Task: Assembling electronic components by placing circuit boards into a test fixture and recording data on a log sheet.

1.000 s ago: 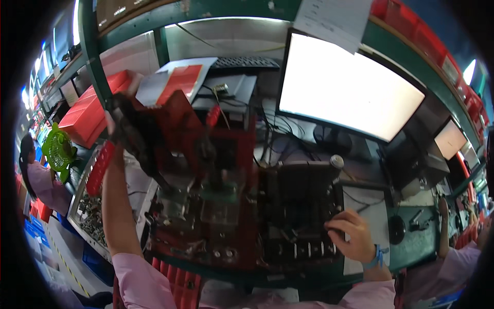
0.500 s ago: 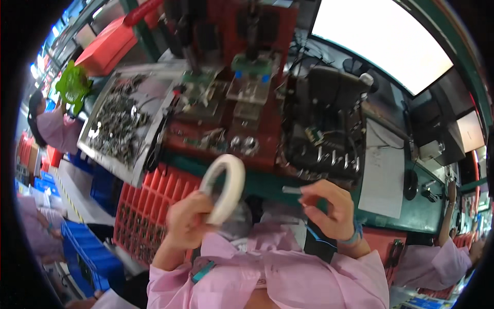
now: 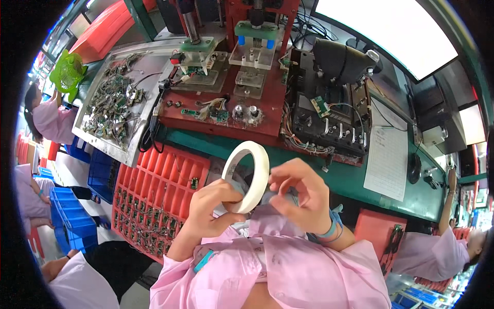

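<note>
Head view: the tape roll [image 3: 262, 172] is creamy white; ring-shaped.

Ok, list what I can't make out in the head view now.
In the head view:
Tape roll: part of its rim, hidden by the left hand.
Right hand: whether it touches the tape roll; too close to tell.
Monitor: its top, cut off by the upper picture edge.
Paper sheet: writing, too small to read.

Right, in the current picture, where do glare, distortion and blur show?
Head view: the monitor glares near-white, its right edge bowed; head view: the rim falls to black; head view: the right hand looks slightly softer than the tape roll.
</note>
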The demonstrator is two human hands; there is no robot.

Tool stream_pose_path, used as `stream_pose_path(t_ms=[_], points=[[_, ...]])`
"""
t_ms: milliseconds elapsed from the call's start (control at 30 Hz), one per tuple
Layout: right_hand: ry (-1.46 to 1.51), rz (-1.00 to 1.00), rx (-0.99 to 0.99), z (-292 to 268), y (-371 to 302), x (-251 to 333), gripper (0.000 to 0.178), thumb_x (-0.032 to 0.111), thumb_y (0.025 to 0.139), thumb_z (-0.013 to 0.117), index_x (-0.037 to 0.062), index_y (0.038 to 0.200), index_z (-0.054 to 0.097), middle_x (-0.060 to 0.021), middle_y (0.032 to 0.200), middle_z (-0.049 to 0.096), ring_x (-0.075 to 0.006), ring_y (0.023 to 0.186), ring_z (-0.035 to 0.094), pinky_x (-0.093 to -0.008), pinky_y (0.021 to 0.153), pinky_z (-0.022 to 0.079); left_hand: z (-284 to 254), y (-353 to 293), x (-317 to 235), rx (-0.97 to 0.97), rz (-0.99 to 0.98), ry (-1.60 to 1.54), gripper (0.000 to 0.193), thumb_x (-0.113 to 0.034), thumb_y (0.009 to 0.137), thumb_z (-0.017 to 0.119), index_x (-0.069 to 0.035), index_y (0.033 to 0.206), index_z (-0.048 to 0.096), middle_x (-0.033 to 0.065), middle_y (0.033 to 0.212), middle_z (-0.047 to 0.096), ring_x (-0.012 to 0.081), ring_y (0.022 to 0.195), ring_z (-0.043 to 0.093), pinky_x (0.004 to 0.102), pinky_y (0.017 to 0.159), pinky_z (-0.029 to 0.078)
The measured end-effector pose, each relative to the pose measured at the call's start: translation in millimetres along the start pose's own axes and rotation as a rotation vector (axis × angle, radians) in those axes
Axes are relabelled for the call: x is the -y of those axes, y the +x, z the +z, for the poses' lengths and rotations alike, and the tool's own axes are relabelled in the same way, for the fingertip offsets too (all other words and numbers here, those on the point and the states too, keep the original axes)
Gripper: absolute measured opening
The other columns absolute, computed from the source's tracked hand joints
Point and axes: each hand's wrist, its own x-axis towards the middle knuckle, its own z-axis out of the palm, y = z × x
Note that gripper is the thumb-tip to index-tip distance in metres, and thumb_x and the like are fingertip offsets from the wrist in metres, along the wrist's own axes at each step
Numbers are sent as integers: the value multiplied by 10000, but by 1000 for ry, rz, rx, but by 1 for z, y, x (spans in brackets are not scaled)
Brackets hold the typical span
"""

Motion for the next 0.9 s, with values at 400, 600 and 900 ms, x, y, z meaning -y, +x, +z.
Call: stream_pose_path(t_ms=[400,600,900], points=[[-320,-224,-55,21,6,3,278,-22,689,741,27,951,662,-95,822,621,-178,659,602,-271,543,471,7,8,-7,-125,-79,245,422,-197,643,831,7,958,637,95,734,649,183,600,630,271,551,487],[-481,-199,-120,28,3,7,223,-78,679,725,20,869,662,-111,779,621,-202,615,599,-270,511,479,12,7,-4,-162,83,415,460,-188,657,788,-16,1042,603,94,695,607,272,601,608,365,545,471],[-366,-55,20,32,-5,2,91,-14,817,592,2,867,517,-81,794,474,-158,667,448,-244,570,355,16,3,-3,-199,201,585,459,-168,672,765,2,1069,609,78,756,643,221,588,596,319,548,476]])
